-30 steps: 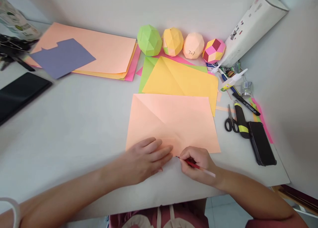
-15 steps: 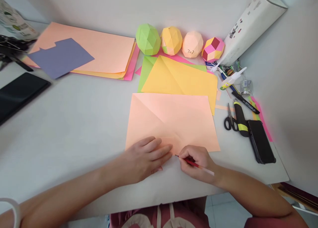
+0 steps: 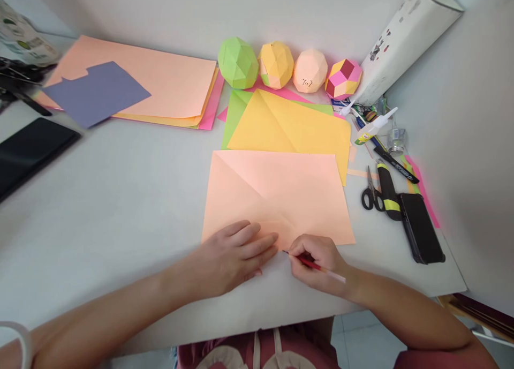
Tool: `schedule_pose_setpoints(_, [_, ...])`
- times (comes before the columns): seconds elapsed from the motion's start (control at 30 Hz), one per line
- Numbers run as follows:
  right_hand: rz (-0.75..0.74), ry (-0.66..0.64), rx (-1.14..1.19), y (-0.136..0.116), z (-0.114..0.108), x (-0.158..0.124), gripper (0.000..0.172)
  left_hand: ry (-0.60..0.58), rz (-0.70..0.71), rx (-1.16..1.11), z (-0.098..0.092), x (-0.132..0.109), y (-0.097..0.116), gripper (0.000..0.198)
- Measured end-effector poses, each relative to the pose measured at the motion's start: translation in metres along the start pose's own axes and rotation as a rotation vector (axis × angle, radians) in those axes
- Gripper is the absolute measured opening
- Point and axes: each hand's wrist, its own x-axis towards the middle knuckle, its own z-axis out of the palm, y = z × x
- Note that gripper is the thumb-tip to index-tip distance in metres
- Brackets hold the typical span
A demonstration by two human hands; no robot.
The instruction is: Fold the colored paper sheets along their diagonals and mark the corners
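White table [image 3: 132, 197], lit evenly. We noted a creased peach sheet [image 3: 281, 192] at lower centre. Just above it a yellow sheet [image 3: 305, 133] overlapped a green sheet [image 3: 235, 117]. Along the far edge at top centre stood four folded paper balls: green ball [image 3: 238, 62], yellow ball [image 3: 275, 65], peach ball [image 3: 310, 70], multicoloured ball [image 3: 343, 78]. At upper left we logged a paper stack [image 3: 168, 85] topped by a purple-grey piece [image 3: 96, 93]; a black tablet [image 3: 32, 149] lay at the left edge. On the right were scissors [image 3: 370, 192], a black-and-yellow tool [image 3: 388, 192] and a black phone [image 3: 421, 227], close together.
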Motion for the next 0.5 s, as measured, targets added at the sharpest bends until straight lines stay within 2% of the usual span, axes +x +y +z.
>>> schedule_pose_setpoints(0.5, [-0.003, -0.009, 0.006, -0.0004, 0.0002, 0.0002, 0.012, -0.020, -0.020, -0.009, -0.0013, 0.0015, 0.0007, 0.035])
